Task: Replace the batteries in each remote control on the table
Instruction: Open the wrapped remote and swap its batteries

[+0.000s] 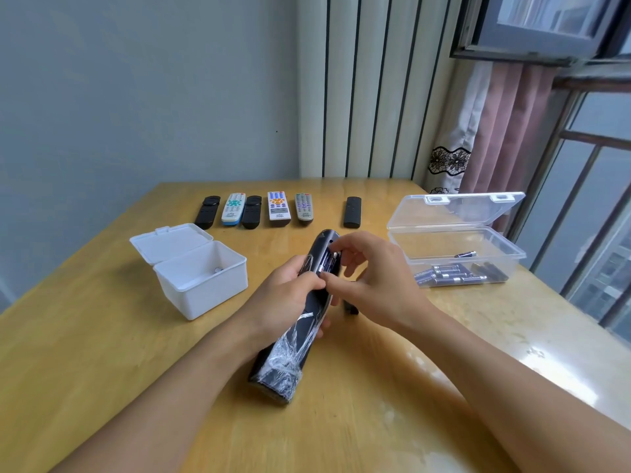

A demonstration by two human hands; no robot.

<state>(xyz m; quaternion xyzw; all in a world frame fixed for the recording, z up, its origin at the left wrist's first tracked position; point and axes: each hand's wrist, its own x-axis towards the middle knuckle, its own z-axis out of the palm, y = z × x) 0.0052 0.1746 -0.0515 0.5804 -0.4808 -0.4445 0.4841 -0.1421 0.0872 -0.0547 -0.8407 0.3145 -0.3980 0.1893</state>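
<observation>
Clear box (pixel 444 247) of batteries (pixel 454 274); left fingers (pixel 307 285) round remote (pixel 307 302), right fingers (pixel 333 276) pinching battery (pixel 328 262)

I am looking at a yellowish wooden table (pixel 102 353) filling the lower frame. Along its far edge, upper centre, six remotes (pixel 276 209) are lying in a row. Left of centre a white box (pixel 201 274) is sitting with its lid open. At the right a clear plastic box (pixel 457 247) is standing open, holding batteries (pixel 447 274). A small dark piece (pixel 351 307) is lying near centre.
</observation>
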